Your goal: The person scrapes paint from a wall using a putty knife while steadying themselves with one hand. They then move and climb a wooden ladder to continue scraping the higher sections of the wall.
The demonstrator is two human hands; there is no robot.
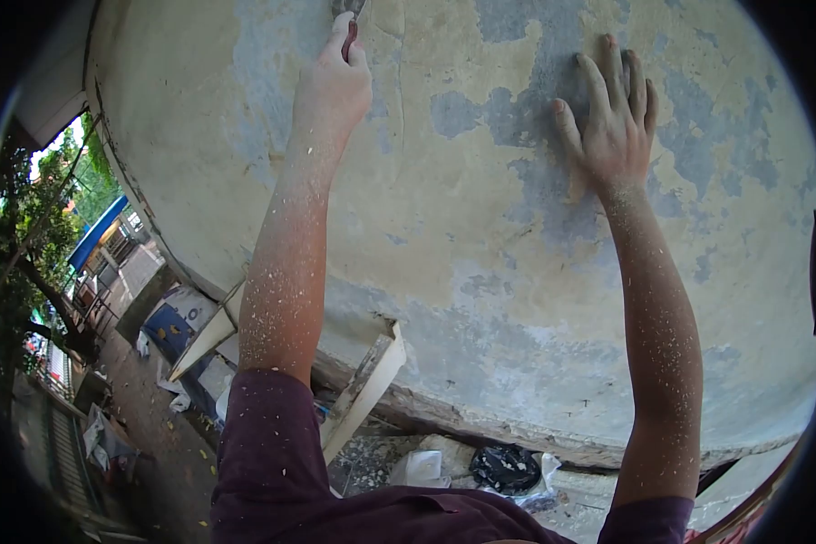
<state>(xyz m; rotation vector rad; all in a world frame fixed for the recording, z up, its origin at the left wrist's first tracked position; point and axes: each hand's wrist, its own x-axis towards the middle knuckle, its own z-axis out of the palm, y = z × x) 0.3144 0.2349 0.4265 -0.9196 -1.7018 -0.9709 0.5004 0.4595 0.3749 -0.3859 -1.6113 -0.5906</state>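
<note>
High on the wall (480, 299), my left hand (334, 86) is wrapped around the reddish-brown handle of a scraper (351, 38). Its grey metal blade is partly cut off at the top of the view, against the wall. My right hand (615, 131) lies against the wall to the right, palm in, fingers spread, holding nothing. The wall's cream paint is flaking, with blue-grey patches around both hands. Pale paint flakes and dust cover both forearms.
Below the wall are a pale angled board (367, 390), a black plastic bag (506, 467) and a white container (419, 469), among debris on the ground. To the left are a walkway (154, 435), a tree (50, 290) and a blue awning (97, 234).
</note>
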